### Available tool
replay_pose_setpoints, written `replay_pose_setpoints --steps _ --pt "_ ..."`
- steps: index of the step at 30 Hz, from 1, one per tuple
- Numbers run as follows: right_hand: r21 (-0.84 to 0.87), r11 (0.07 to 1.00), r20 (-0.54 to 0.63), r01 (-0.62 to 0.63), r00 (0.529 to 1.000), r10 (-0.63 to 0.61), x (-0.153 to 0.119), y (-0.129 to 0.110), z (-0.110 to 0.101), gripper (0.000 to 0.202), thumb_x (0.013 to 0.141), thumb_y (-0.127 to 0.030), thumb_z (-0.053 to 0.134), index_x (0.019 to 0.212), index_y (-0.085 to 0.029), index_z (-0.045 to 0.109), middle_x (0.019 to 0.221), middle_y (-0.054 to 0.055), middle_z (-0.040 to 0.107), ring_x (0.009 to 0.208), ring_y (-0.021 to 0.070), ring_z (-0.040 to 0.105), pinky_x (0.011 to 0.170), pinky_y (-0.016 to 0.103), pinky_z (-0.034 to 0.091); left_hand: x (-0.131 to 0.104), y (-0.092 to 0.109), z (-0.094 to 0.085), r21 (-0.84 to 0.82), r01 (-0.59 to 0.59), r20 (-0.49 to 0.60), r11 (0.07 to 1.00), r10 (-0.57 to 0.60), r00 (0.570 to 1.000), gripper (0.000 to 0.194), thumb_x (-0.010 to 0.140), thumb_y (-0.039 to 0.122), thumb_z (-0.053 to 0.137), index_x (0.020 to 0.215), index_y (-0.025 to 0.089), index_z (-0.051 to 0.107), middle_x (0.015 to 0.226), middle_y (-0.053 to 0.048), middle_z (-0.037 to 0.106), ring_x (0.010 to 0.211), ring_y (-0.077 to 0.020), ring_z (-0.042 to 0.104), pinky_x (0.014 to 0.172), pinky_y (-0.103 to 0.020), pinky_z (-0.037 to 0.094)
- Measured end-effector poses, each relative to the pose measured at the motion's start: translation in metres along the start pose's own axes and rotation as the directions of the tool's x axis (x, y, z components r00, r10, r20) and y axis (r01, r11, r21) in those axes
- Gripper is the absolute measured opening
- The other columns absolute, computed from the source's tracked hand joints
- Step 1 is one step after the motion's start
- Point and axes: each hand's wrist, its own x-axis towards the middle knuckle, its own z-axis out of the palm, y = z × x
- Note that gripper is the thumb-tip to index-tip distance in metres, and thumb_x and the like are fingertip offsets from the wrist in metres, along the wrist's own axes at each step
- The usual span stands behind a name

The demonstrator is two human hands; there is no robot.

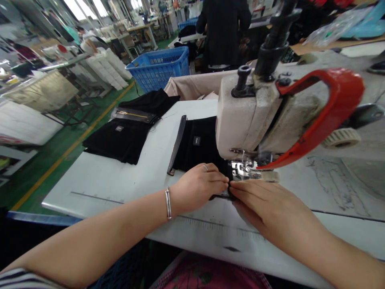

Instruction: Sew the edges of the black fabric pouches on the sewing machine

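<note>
A black fabric piece [192,150] with a small label and a grey strip along its left edge lies on the white sewing table, partly under the head of the sewing machine [240,120]. My left hand [200,186], wearing a ring and a bracelet, is closed on the fabric's near edge, fingers pressed together. Opposite it, my right hand [261,198] has its fingers together, with the tips on the same edge just in front of the metal presser foot [240,170]. The two hands' fingertips nearly touch.
Black pieces with a zipper strip [120,136] lie at the table's left. Behind stand a blue basket [162,66] and a pale cloth-lined bin [195,86]. A red curved guard [339,108] arches at the machine. A person in black [222,32] stands beyond.
</note>
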Motion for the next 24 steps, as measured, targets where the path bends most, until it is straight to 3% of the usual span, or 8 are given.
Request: replay_pose_setpoints --steps 7,16,22,24 --pt "-0.076 0.997 -0.064 0.004 0.998 -0.008 0.004 0.012 0.009 0.025 0.093 -0.019 0.048 0.114 -0.015 0.061 0.120 0.008 0.063 0.102 0.0240 0.062 0.082 0.041 0.055 0.013 -0.021 0.004 0.050 0.051 -0.047 0.997 -0.049 0.998 0.021 0.094 0.013 0.046 0.104 0.015 0.065 0.110 -0.003 0.070 0.103 -0.0169 0.061 0.095 -0.032 0.047" --pt "0.035 0.998 -0.083 -0.047 0.995 0.049 0.003 0.021 0.011 0.023 0.092 -0.020 0.052 0.111 -0.021 0.066 0.113 0.003 0.067 0.100 0.0223 0.064 0.086 0.041 0.055 0.024 -0.040 0.009 0.050 0.079 -0.181 0.996 -0.068 0.981 0.026 0.094 0.011 0.043 0.090 0.015 0.068 0.089 -0.003 0.070 0.087 -0.0157 0.062 0.087 -0.029 0.050" --pt "0.101 0.993 -0.065 -0.068 0.995 0.075 0.003 0.023 0.006 0.020 0.092 -0.021 0.053 0.107 -0.024 0.065 0.105 0.001 0.069 0.094 0.0210 0.063 0.082 0.039 0.053 0.024 -0.043 0.009 0.025 0.086 -0.178 0.996 -0.080 0.981 0.024 0.093 0.011 0.046 0.092 0.016 0.069 0.092 -0.002 0.070 0.090 -0.0158 0.062 0.090 -0.029 0.049" --pt "0.083 0.994 -0.114 -0.073 0.990 0.082 0.004 0.024 0.003 0.014 0.091 -0.022 0.054 0.100 -0.022 0.065 0.099 0.003 0.068 0.090 0.0213 0.062 0.080 0.038 0.051 0.024 -0.042 0.009 0.015 0.118 -0.160 0.993 -0.114 0.980 0.023 0.093 0.012 0.047 0.094 0.017 0.069 0.095 -0.002 0.070 0.094 -0.0152 0.062 0.093 -0.029 0.048"
